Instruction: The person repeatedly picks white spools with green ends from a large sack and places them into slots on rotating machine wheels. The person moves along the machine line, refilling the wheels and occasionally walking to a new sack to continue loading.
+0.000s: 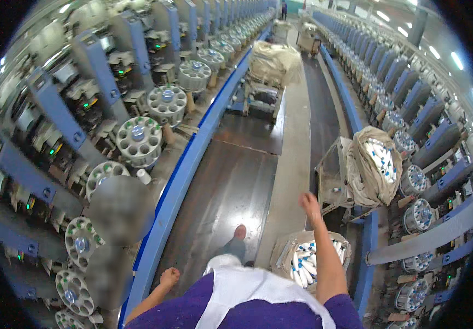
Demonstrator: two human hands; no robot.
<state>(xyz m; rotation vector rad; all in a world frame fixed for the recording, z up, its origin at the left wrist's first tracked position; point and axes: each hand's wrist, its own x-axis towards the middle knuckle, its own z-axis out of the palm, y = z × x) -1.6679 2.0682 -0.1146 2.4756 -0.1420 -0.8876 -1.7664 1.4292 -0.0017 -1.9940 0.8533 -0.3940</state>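
Note:
My left hand (169, 276) hangs low by the blue rail (166, 219) of the left machine row, its fingers curled in and nothing seen in them. Farther forward, my right hand (308, 204) is held out over the walkway with the fingers curled; no object shows in it. Under my right forearm stands a cloth-lined bin (282, 253) of white yarn bobbins (304, 270) with blue ends, partly hidden by the arm. Ahead and right of that hand is a cart with a beige cloth sack (361, 170), full of similar bobbins (381, 159). Neither hand visibly touches anything.
Winding machines with round bobbin magazines (139, 141) line both sides. A covered cart (272, 63) stands ahead in the aisle; a person (284, 10) is far off. A grey curved tube (428, 234) juts in at right. One white bobbin (144, 176) stands on the left ledge.

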